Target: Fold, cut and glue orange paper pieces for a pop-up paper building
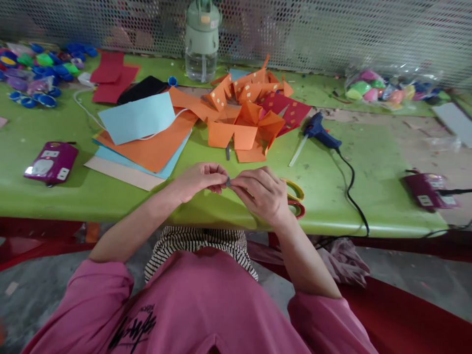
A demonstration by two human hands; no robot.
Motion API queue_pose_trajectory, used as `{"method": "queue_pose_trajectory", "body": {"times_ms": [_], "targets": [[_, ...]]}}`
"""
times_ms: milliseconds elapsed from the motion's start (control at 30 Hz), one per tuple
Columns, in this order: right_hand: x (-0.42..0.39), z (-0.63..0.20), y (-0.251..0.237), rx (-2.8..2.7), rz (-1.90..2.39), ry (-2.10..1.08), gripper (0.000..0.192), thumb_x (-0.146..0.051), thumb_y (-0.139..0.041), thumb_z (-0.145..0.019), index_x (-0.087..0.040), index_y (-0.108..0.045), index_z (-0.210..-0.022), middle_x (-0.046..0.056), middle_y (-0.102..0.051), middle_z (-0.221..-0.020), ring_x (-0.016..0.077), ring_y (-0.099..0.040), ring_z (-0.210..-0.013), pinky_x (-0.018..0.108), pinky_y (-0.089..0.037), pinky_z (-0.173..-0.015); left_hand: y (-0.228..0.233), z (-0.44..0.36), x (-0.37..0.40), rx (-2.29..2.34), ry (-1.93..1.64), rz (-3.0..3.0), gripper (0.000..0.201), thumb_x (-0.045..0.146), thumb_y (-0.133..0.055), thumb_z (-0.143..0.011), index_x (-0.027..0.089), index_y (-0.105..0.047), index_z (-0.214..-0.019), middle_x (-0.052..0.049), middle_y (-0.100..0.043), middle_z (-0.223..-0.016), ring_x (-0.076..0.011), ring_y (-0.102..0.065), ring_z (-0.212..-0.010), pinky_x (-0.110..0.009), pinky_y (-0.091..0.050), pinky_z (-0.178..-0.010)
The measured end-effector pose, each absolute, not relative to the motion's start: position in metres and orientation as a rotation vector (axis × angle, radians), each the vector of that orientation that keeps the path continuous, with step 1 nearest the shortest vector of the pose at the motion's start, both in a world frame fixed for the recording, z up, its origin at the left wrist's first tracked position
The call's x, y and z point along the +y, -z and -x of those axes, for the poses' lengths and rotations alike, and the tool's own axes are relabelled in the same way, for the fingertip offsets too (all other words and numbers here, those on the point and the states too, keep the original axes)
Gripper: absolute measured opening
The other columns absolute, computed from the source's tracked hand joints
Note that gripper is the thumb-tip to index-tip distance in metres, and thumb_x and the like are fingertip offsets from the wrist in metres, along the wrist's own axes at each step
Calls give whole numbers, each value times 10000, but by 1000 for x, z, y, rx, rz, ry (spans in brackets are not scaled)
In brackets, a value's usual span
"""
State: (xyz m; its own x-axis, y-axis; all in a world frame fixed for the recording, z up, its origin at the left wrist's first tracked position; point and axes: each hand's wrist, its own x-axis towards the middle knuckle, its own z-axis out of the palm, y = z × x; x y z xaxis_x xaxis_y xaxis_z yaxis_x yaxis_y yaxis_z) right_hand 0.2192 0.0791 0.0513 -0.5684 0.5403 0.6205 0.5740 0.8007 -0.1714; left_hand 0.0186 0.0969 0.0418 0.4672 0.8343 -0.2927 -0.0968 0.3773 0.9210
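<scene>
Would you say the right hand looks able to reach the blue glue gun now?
Probably yes: green table shows between the right hand and the glue gun, though that hand pinches a grey piece.

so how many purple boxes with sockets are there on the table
2: one purple box lies left of the left hand; the other purple box is far right of the right hand, with a black cable reaching it. No others show.

The head camera looks forward, steeply down over the table point(376, 157).

tiny grey piece point(228, 181); partly hidden; pinched between fingers point(246, 181)
</scene>
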Motion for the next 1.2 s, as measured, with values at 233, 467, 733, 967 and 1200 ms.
{"method": "queue_pose_trajectory", "body": {"times_ms": [233, 467, 733, 967, 1200], "targets": [[80, -220, -53, -2274, 845, -78, 90, -190, -611, -934, -248, -650, -991, 38, -711, -946, 173, -652, -834, 329, -519, -711, -42, -19, 96, 903, -742, -985, 149, 287, -754, -722, 168, -673, -762, 18, -702, -680, -64, -599, -567, -210, -480, -597], [75, -216, -57, -2133, 1013, -316, 50, -230, -593, -944, -219, -638, -927, 37, -678, -913, 121, -568, -661, 276, -459, -576, -40, -19, 96, 876, -784, -997, 211, 303, -781, -721, 149, -692, -834, -23, -741, -742, -107, -682, -679, -231, -515, -648], [77, -211, -60, -1999, 1195, -574, 78, -236, -647, -879, -194, -626, -816, -8, -617, -780, 68, -460, -541, 242, -397, -516, -39, -20, 88, 1019, -872, -1291, 202, 319, -734, -776, 147, -695, -874, -27, -743, -791, -125, -696, -756, -251, -538, -733], [78, -210, -59, -1978, 1241, -614, 90, -247, -646, -870, -192, -617, -806, -7, -618, -768, 73, -459, -554, 247, -401, -532, -46, -19, 85, 1104, -834, -1452, 180, 330, -693, -812, 161, -700, -873, -24, -745, -808, -123, -672, -741, -231, -496, -678], [77, -210, -60, -1970, 1250, -631, 93, -237, -653, -869, -185, -614, -802, -12, -609, -762, 72, -467, -563, 252, -411, -554, -50, -19, 84, 1117, -817, -1480, 194, 338, -716, -778, 158, -698, -850, -29, -738, -799, -132, -664, -737, -244, -500, -683]]}}
